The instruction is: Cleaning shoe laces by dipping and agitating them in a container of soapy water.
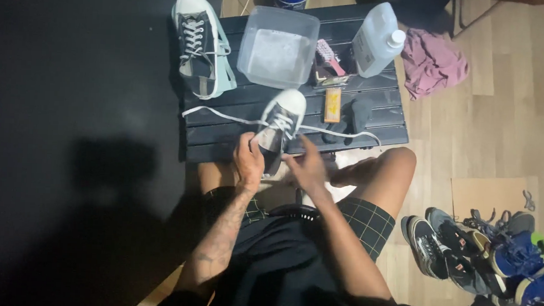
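A dark sneaker (280, 124) with a white toe cap lies at the near edge of a low black slatted table (224, 123), toe pointing away from me. My left hand (248, 160) grips its left side near the heel. My right hand (308, 165) is on its right side, fingers closed at the lace. The white lace (215, 114) trails out across the table to the left and to the right. A matching sneaker (200, 43) lies at the table's far left corner.
On the table stand a clear plastic tub (278, 46), a large translucent bottle (376, 40), a pink brush (329, 56) and a small orange box (332, 105). A pink cloth (434, 62) lies on the wood floor. Several shoes (481, 254) are piled at the right.
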